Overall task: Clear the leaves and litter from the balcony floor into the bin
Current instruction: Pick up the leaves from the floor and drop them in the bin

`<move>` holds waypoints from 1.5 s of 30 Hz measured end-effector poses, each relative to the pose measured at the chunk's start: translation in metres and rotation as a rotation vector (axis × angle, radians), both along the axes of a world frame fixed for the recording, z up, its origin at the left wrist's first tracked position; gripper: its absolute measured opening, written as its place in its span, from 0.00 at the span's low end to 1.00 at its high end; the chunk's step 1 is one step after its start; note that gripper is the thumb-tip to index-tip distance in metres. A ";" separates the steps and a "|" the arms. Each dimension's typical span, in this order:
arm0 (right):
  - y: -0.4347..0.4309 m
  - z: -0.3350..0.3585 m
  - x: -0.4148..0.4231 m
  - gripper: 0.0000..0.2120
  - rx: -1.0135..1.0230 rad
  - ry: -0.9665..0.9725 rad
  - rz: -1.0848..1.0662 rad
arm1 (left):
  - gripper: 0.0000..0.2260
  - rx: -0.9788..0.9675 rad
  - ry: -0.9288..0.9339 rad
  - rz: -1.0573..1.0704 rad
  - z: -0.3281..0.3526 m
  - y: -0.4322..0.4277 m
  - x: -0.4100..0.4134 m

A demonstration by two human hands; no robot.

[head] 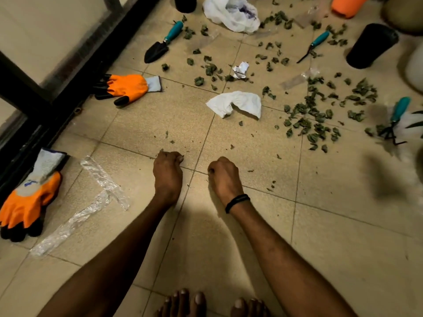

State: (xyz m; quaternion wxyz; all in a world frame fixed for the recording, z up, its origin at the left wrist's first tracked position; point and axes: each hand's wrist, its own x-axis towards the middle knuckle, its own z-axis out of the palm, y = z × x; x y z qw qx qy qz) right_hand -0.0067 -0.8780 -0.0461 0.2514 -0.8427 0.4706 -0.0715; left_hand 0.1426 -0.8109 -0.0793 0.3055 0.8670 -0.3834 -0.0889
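Tiled balcony floor [343, 225]: leaves [315, 124] scattered far right, well apart from both hands. Counted: two orange gloves [128, 88], three teal-handled tools [164, 42], two black pots [372, 45]. Left grip [168, 170] and right grip [225, 177] are curled tight at the floor, contents not visible.

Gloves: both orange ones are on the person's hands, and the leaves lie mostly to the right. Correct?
No. The head view shows the left hand and right hand bare; the far glove lies by the black frame and the near glove at the left edge, both on the floor. The leaves do lie mostly to the right.
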 end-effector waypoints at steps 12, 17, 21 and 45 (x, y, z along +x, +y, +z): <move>-0.049 0.031 -0.123 0.06 0.122 -0.019 -0.616 | 0.07 -0.075 0.234 -0.277 0.010 -0.020 -0.113; -0.022 0.012 -0.138 0.08 0.095 -0.039 -0.637 | 0.07 -0.083 0.110 -0.359 0.001 -0.014 -0.128; -0.015 0.000 -0.118 0.12 0.062 -0.111 -0.602 | 0.07 -0.068 0.024 -0.413 -0.003 -0.013 -0.128; -0.082 0.018 -0.064 0.05 0.314 -0.373 -0.618 | 0.08 -0.144 0.582 -0.084 0.022 -0.013 -0.078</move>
